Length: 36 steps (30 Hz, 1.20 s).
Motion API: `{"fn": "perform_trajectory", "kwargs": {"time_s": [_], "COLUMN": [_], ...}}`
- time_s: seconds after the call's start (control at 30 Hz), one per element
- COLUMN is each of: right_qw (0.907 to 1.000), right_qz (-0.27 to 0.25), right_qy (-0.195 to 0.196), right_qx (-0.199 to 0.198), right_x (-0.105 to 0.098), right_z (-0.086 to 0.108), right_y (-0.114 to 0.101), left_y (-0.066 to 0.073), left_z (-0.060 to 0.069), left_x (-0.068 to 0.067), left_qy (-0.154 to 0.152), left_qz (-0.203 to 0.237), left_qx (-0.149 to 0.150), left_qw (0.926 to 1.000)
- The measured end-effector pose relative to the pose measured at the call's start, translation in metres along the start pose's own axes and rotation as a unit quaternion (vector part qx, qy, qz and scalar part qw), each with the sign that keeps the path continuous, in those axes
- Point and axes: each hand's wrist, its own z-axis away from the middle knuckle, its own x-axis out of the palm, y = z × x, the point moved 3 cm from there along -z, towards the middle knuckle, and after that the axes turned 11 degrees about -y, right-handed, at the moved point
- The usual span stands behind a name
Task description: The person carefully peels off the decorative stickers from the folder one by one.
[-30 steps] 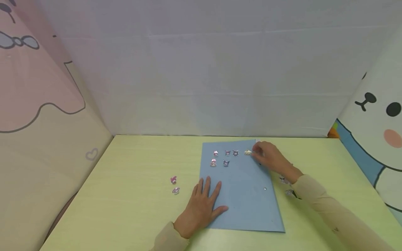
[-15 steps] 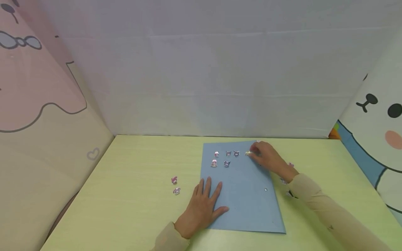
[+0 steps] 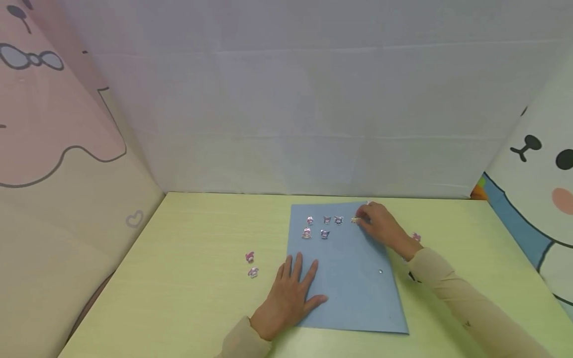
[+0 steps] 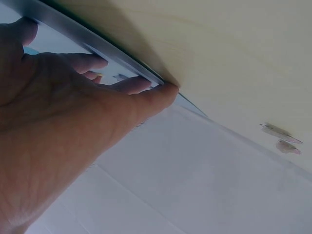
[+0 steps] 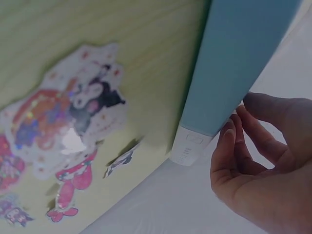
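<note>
A blue folder (image 3: 349, 293) lies on the table, several small cartoon stickers near its top. My left hand (image 3: 284, 301) rests flat on its lower left part, fingers spread; in the left wrist view the hand (image 4: 92, 112) reaches over the folder's edge. At the upper right of the folder, my right hand (image 3: 384, 228) has thumb and fingertips together at a small yellow sticker (image 3: 354, 220), partly hidden by them. Left of it sit a dark cat-like sticker (image 3: 338, 220) and a pink one (image 3: 310, 220). The right wrist view shows the fingers (image 5: 226, 146) curled beside the thumb.
Two pink stickers (image 3: 249, 257) lie on the table (image 3: 192, 278) left of the folder. Right of it are more stickers, partly under the right forearm, including a large white one (image 5: 92, 97). A tiny shiny dot (image 3: 380, 271) sits on the folder. A white sheet (image 3: 291, 114) hangs behind.
My right hand has shifted slightly left, so its fingertips now cover part of the yellow sticker. The left hand stays on the folder; the whole head view has drifted slightly.
</note>
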Motion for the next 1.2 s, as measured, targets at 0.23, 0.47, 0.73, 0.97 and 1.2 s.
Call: {"fn": "perform_trajectory", "kwargs": {"time_s": [0.23, 0.47, 0.73, 0.97, 1.2], "right_qw": [1.0, 0.9999, 0.9999, 0.9998, 0.9991], "right_qz": [0.007, 0.01, 0.007, -0.02, -0.041], "right_qy": [-0.001, 0.009, 0.011, 0.006, 0.002], "right_qx": [0.004, 0.003, -0.001, -0.003, 0.007], "right_x": [-0.003, -0.002, -0.001, -0.004, -0.006], "right_z": [0.0, 0.002, 0.002, 0.004, 0.008], "right_y": [-0.001, 0.002, 0.002, 0.001, 0.001], "left_y": [0.004, 0.005, 0.006, 0.005, 0.003], "left_z": [0.001, 0.0, 0.0, 0.001, 0.001], "left_x": [-0.012, -0.008, -0.012, -0.012, -0.01], "left_qy": [-0.028, -0.017, -0.04, -0.036, -0.016], "left_qz": [0.009, -0.007, -0.005, -0.001, 0.006], "left_qx": [-0.007, -0.006, -0.019, -0.017, -0.004], "left_qw": [0.9995, 0.9998, 0.999, 0.9992, 0.9998]}}
